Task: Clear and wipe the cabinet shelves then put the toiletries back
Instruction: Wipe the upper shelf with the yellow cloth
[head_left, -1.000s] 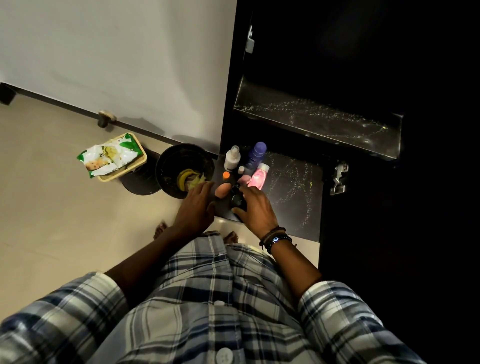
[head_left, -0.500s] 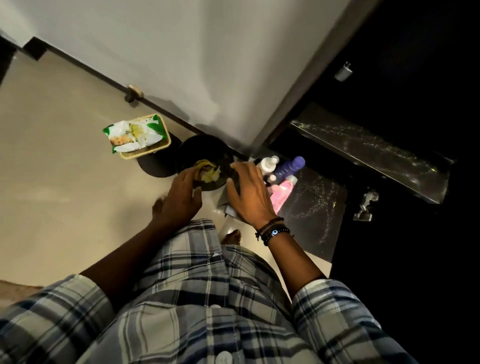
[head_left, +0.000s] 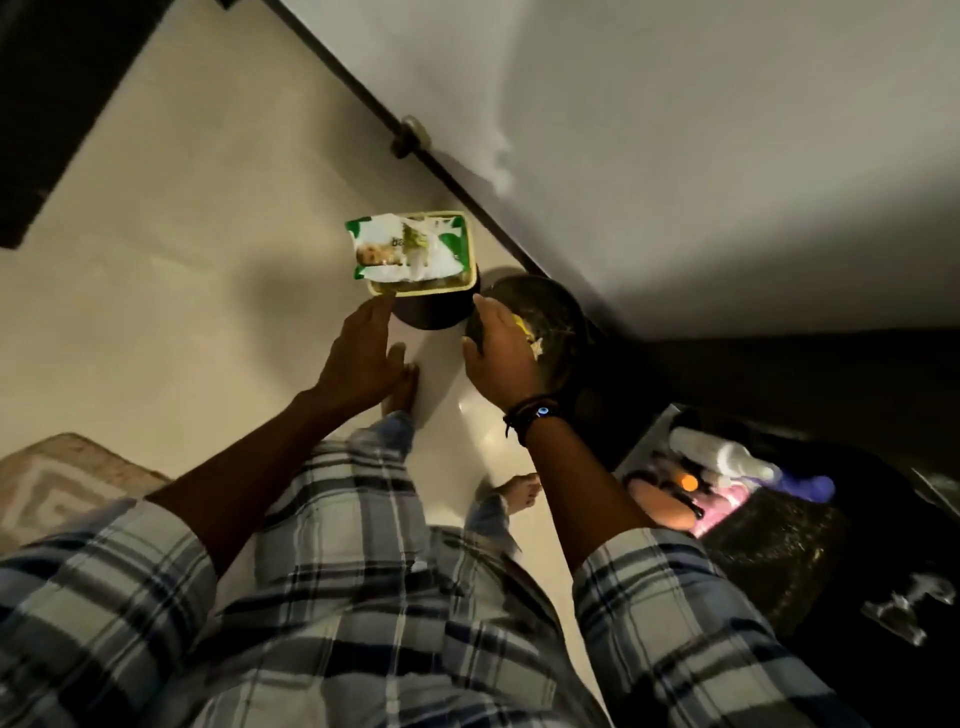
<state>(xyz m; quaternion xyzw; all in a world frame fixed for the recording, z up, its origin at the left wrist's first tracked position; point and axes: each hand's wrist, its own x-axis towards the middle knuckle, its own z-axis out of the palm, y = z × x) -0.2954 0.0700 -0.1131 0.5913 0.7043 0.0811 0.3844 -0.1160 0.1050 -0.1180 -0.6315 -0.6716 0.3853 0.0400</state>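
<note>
Two hands (head_left: 358, 358), right hand (head_left: 501, 358) at bin (head_left: 563, 317) rim

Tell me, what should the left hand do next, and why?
Probably reach a little further and pull a fresh wipe from the green-and-white wipes pack. The left hand is open and just short of the pack, while the right hand is over the round black bin with crumpled yellowish scraps inside.

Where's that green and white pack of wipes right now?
In the head view, upper centre, the wipes pack lies on a yellow-rimmed tray, just left of the black bin and just beyond the fingertips of the left hand.
</note>
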